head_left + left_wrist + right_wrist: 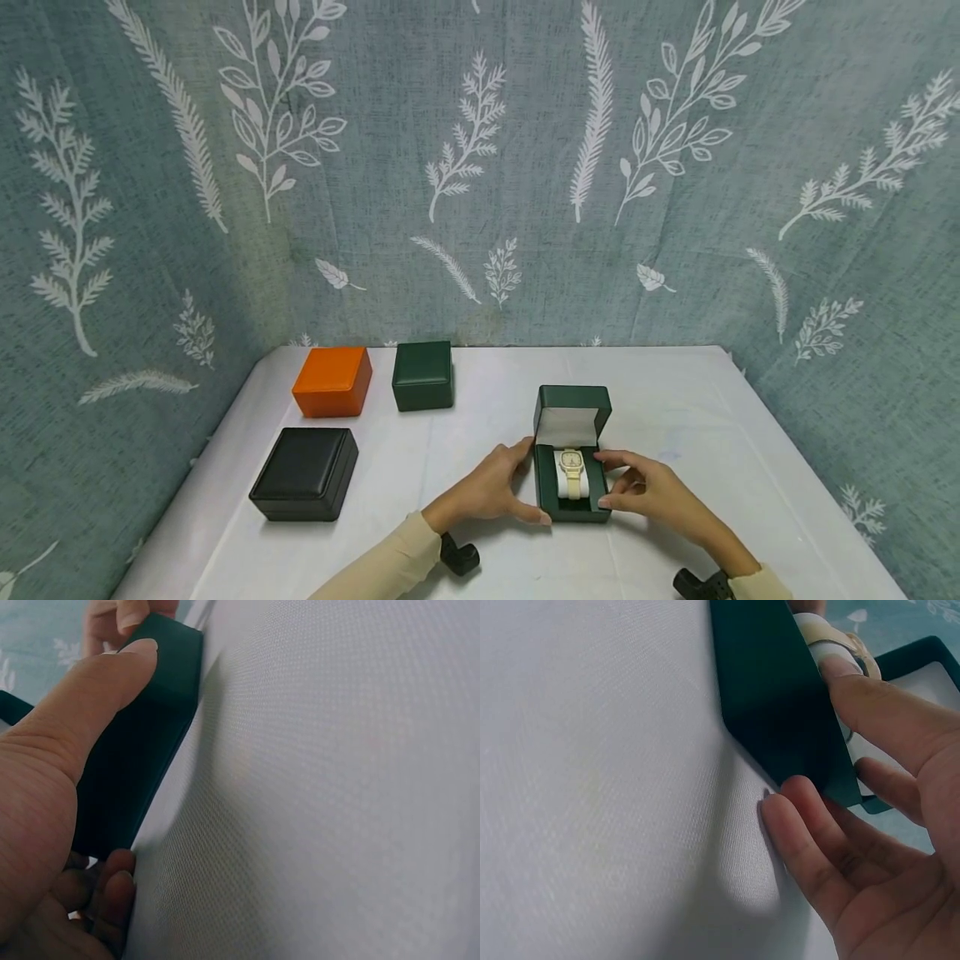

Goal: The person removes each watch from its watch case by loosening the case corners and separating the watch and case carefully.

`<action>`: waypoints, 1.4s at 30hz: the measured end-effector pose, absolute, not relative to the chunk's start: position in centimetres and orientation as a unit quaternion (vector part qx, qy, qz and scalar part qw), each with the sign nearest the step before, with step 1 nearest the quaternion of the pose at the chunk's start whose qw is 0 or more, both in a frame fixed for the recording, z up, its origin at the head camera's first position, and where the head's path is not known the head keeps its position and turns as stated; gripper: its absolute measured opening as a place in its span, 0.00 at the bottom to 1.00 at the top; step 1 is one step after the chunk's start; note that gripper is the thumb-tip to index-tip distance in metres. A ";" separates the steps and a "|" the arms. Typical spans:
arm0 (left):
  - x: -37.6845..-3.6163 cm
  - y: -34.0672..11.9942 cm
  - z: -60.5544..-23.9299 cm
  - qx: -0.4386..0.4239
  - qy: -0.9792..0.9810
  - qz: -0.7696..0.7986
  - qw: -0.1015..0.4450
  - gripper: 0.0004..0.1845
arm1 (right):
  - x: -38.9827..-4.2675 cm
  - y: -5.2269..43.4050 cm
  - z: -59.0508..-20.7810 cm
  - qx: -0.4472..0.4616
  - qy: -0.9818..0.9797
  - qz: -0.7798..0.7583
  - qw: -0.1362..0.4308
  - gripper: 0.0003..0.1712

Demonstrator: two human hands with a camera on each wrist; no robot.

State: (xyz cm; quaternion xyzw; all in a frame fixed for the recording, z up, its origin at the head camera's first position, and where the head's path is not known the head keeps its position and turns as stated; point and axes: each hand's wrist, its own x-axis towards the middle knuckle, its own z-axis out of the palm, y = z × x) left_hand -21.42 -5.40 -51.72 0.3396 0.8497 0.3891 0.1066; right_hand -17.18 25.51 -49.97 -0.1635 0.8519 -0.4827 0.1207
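Both hands, left hand (487,492) and right hand (648,492), clasp the open green box (572,492), its watch (572,472) seated, lid up at 12 o'clock, unclosed.

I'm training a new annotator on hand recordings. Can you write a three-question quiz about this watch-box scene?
1. True or false: the lid of the green box between the hands is shut.
2. How many closed boxes stand on the white table to the left? A) two B) three C) four
3. Fill in: the cushion in the open box carries a cream ____.

Key:
1. False; the lid stands open, while the left hand and right hand hold the box's sides.
2. B: the orange box, the dark green box and the black box.
3. Watch.
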 end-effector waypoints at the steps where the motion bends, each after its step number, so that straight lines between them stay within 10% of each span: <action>1: -21.3 -5.4 -51.7 0.334 0.852 0.388 0.111 0.63 | -17.2 25.5 -50.0 -0.161 0.852 -0.483 0.123 0.39; 42: -21.1 -4.5 -49.9 0.355 0.850 0.387 0.041 0.43 | -17.1 25.7 -50.8 -0.154 0.825 -0.527 0.138 0.40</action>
